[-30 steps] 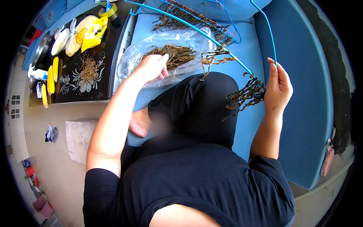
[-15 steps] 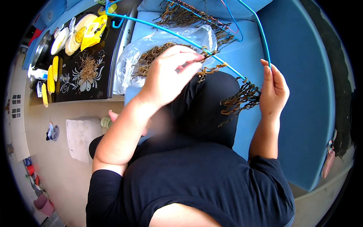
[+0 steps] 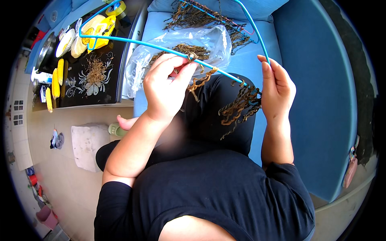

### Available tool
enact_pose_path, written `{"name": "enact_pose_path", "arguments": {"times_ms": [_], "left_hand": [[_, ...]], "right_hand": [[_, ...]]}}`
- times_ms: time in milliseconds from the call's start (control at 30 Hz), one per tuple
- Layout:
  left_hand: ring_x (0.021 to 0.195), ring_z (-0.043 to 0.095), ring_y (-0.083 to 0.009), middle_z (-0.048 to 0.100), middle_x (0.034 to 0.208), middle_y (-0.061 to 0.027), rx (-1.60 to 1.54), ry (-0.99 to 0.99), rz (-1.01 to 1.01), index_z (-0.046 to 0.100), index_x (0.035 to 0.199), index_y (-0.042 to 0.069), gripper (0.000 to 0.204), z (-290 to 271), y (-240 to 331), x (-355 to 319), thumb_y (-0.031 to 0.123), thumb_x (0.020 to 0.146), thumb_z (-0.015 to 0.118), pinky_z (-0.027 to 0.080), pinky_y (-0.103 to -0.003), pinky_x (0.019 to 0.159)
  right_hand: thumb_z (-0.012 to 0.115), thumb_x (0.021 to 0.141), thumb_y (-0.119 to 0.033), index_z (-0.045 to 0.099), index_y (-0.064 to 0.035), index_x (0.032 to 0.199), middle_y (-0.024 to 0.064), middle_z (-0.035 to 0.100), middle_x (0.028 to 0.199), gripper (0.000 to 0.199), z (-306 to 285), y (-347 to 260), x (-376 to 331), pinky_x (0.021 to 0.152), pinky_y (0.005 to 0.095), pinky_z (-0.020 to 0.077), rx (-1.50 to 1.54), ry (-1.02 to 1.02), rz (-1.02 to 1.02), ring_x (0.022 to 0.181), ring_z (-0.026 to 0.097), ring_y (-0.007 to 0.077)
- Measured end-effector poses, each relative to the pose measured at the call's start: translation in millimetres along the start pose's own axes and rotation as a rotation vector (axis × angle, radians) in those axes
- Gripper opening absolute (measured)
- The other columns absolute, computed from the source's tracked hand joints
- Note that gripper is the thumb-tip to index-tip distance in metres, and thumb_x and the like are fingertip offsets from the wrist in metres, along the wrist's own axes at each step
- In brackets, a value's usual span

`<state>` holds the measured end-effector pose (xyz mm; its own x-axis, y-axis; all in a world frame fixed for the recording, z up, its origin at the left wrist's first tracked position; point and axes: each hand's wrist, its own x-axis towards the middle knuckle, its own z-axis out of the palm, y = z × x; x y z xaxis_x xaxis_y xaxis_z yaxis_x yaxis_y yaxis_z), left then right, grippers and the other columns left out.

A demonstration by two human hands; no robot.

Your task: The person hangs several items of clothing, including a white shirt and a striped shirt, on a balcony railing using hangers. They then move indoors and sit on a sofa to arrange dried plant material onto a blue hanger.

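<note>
A blue wire-style clothes hanger [image 3: 140, 42] slants across above my lap. My right hand [image 3: 278, 86] is closed around its right side. Near the middle of the hanger's bar, the fingers of my left hand [image 3: 165, 86] pinch a brown dried strip [image 3: 193, 56], which loops over the bar. Beside it another curled dried strip [image 3: 205, 78] dangles from the bar. A bunch of dark curled strips [image 3: 241, 103] hangs at the bar's right end, close to my right hand. Behind my left hand, an open clear plastic bag [image 3: 219, 45] holds more dried strips.
On the blue sofa [image 3: 263, 132] behind the bag lies another hanger loaded with dried strips [image 3: 191, 17]. The black table [image 3: 110, 94] at the left bears corn cobs [image 3: 55, 83], a yellow packet [image 3: 102, 34], tape and a heap of dry strands [image 3: 95, 69]. A white stool [image 3: 89, 144] stands below.
The hanger has shifted left and nearer to me, with both hands moving along. My left hand's strip now loops around the bar farther left of the hanging bunch.
</note>
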<state>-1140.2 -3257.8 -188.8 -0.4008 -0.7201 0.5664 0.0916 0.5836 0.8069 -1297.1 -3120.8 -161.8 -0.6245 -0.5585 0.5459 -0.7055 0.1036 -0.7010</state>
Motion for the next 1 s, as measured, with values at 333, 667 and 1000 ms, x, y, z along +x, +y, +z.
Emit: {"name": "enact_pose_path", "arguments": {"times_ms": [333,667,1000], "left_hand": [[0.061,0.05,-0.0143,0.054,0.07,-0.0074,0.242,0.009,0.368,0.055,0.075,-0.002,0.007,-19.2,3.7,3.5,-0.004,0.075,0.061,0.04,-0.024,0.055],[0.073,0.045,-0.0121,0.048,0.086,-0.0086,-0.179,-0.071,0.119,0.045,0.095,0.0,0.016,-26.3,15.2,0.0,0.01,0.093,0.032,0.038,-0.025,0.071],[0.057,0.038,-0.009,0.041,0.073,-0.0058,-0.536,-0.167,0.029,0.035,0.113,0.008,0.021,-32.0,39.3,-9.0,0.02,0.096,0.033,0.036,-0.022,0.046]], "right_hand": [[0.058,0.085,-0.02,0.063,-0.0094,0.095,0.0089,0.061,0.069,0.015,5.0,3.3,0.1,0.057,0.0266,0.0457,-0.202,0.012,0.055,0.059,0.058,0.0208],[0.058,0.085,-0.02,0.064,-0.0108,0.094,0.0085,0.062,0.073,0.015,5.6,10.4,0.7,0.058,0.0282,0.0472,-0.419,0.043,-0.072,0.063,0.06,0.0238],[0.059,0.085,-0.019,0.063,-0.0048,0.093,0.0067,0.057,0.063,0.017,-4.2,4.7,3.7,0.052,0.0228,0.0404,-0.101,0.05,0.09,0.052,0.047,0.0112]]}}
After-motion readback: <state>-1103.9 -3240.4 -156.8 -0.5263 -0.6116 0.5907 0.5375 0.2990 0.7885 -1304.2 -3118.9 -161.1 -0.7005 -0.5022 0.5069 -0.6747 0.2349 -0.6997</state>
